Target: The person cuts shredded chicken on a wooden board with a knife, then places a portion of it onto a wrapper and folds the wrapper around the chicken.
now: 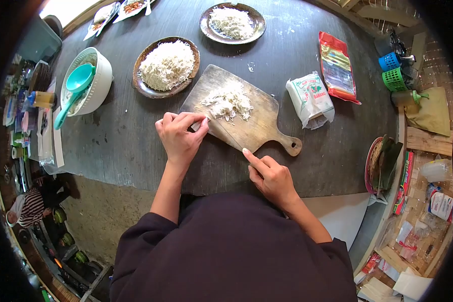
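A wooden cutting board [259,128] with a holed handle lies at the middle of the dark table, bearing a pile of white shreds [229,102]. At the board's lower left edge my left hand [180,135] is closed in a pinch on a small pale piece. My right hand [272,176] is closed round a knife, its index finger stretched along it; the thin blade [229,133] lies over the board towards my left hand, and the handle is hidden in my palm. Brown plates, one with a large heap of shreds [166,66] and one with a smaller heap [231,23], stand beyond the board.
A white tub [101,83] with a turquoise ladle [79,80] stands left. Right of the board lie a white paper packet [311,99] and a red packet [338,70]. A pink-rimmed basket [370,166] is at the right edge. A person in stripes [31,207] is at far left.
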